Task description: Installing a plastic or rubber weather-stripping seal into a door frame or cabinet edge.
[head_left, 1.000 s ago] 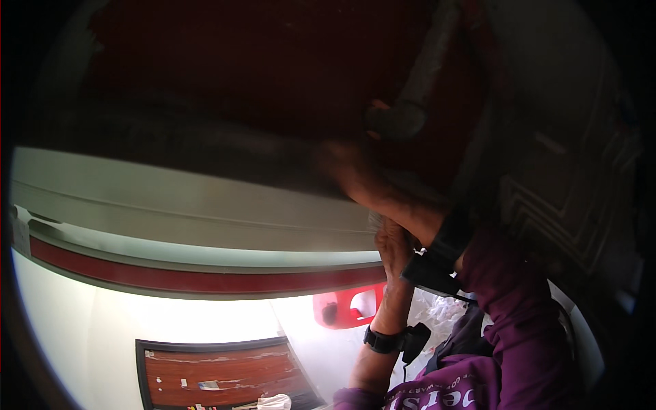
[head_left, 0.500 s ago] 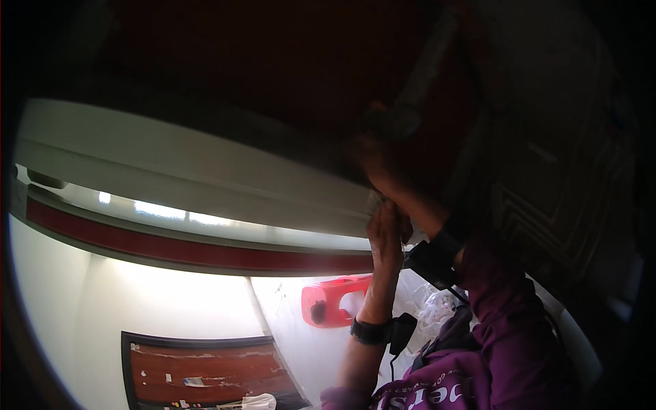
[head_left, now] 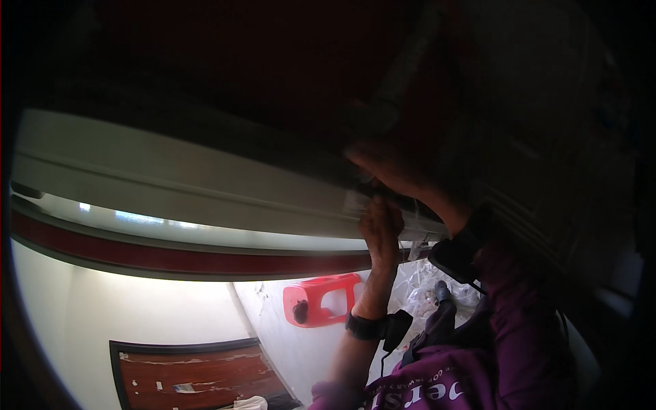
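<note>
- Head view, nearest the lens: a purple sleeve (head_left: 478, 369) with pale lettering fills the lower right corner.
- A black wristband (head_left: 365, 326) wraps the left forearm, which rises from the lower edge; a small black box hangs just beside it on a thin cord.
- The left hand (head_left: 381, 229) is raised, its fingers (head_left: 377, 205) curled up against the lower edge of a long white ceiling moulding (head_left: 191, 188); the grip looks pressed to the moulding's edge, not spread, though whether it pinches the strip or only pushes on it I cannot tell.
- A second black wristband (head_left: 459, 249) sits on the right forearm, which comes in from the right side.
- The right hand (head_left: 386, 167) lies above the left, on the upper side of the same moulding in deep shadow; its grip is too dark to read, so I cannot tell whether it is closed or spread.
- The two hands are near each other, one above and one below the moulding's right end.
- The moulding runs from the left rim to the hands, bending with the lens.
- Under it runs a dark red band (head_left: 171, 256) along the wall.
- Farther down, a red plastic stool (head_left: 321, 301) stands beside crumpled clear plastic sheeting (head_left: 420, 290).
- Lowest and farthest, a reddish-brown door (head_left: 191, 376) with a dark frame is set in the white wall (head_left: 137, 314).
</note>
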`<state>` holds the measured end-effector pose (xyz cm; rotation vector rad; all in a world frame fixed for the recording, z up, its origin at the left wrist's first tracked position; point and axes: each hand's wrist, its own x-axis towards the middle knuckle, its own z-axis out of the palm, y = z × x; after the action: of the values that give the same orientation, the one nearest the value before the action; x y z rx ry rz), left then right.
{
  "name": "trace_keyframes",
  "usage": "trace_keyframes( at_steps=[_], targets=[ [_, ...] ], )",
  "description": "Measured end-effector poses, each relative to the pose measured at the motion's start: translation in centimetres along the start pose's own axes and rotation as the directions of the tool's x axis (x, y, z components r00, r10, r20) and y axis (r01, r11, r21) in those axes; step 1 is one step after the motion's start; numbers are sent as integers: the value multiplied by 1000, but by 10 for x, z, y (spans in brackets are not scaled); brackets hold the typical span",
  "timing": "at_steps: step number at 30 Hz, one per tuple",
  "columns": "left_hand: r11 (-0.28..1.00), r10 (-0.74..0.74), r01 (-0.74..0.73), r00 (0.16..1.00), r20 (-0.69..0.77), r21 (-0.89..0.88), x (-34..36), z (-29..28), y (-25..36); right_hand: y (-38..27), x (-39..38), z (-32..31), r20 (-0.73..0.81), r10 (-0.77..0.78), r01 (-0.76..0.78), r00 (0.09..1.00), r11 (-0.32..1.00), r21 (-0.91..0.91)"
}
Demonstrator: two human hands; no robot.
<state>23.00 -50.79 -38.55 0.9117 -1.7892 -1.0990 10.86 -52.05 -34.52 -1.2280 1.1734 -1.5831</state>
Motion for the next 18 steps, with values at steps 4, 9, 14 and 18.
trace_keyframes(
  at_steps=[4, 9, 14, 18],
  targets=[
    [957, -140, 147, 989, 44, -250, 0, 9, 0, 2, 2, -5, 137, -78, 120, 988, 935, -334],
    [973, -130, 132, 991, 21, -191, 0, 10, -3, 25, 17, -4, 266, -213, 308, 940, 864, -398],
    [955, -202, 203, 979, 25, -216, 1, 16, 0, 20, 22, -12, 376, -26, 252, 926, 783, -568],
    [966, -202, 203, 979, 19, -160, -6, 26, 2, 64, -4, -35, 286, -505, 560, 815, 556, -614]
  ],
)
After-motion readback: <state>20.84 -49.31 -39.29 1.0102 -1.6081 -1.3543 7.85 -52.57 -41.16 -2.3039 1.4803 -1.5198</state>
